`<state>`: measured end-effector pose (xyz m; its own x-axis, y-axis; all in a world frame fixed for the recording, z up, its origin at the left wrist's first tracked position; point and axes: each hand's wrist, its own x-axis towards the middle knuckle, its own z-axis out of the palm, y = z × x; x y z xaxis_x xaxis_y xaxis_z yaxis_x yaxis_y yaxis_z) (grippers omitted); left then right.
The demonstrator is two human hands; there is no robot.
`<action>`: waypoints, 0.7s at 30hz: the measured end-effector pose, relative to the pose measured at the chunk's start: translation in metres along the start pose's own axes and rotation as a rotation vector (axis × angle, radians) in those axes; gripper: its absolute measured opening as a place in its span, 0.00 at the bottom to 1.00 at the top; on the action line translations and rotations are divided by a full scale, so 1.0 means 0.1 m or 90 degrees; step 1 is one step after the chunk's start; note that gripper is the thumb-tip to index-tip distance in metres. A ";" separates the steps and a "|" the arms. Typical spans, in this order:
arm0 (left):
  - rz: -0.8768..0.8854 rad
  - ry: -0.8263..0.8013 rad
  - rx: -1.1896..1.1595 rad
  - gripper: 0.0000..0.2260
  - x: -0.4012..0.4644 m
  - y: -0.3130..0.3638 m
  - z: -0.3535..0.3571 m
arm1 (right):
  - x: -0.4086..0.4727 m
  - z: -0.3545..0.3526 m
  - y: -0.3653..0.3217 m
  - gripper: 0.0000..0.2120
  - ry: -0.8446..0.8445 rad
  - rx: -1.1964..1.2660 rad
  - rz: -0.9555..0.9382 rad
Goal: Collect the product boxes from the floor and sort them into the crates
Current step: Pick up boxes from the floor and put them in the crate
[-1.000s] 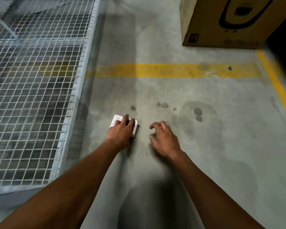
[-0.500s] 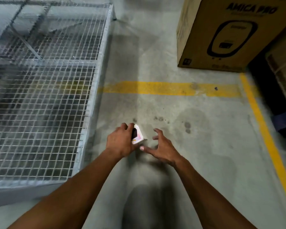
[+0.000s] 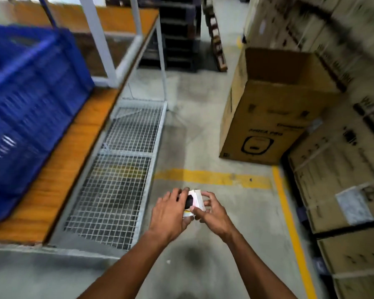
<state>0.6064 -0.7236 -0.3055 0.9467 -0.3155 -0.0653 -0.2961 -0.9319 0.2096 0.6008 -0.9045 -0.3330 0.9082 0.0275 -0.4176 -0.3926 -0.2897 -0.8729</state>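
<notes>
As the box (image 3: 194,201) was held clear of the floor (image 3: 203,130), both hands gripped it: the left hand (image 3: 167,214) curled round its near side, the right hand (image 3: 212,212) pinching its far edge. The blue crate (image 3: 30,108) stood well apart, on the left edge of the bench (image 3: 58,175), beside a mesh panel (image 3: 117,180). Cartons (image 3: 268,117) stood to the right. Recommended practice: keep the two-handed hold firm, read the label, and lower the box over the crate's rim rather than toss it.

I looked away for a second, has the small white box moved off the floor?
Yes. The small white box is up off the floor, held between left hand and right hand, no longer lying flat.
</notes>
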 end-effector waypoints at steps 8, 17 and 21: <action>-0.016 0.156 0.002 0.39 -0.45 0.36 -2.23 | -1.15 -0.53 -1.92 0.26 0.051 0.126 -0.113; -0.120 0.255 -0.367 0.52 -1.14 0.55 -3.39 | -2.08 -0.67 -2.97 0.22 -0.012 0.276 -0.208; -0.161 0.274 -0.594 0.49 -1.44 0.52 -3.58 | -2.32 -0.46 -3.14 0.20 -0.084 0.317 -0.223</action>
<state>0.5003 -0.6630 0.0645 0.9865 0.1283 0.1014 -0.0425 -0.3975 0.9166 0.5206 -0.8641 0.0499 0.9823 0.1667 -0.0856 -0.1242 0.2373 -0.9635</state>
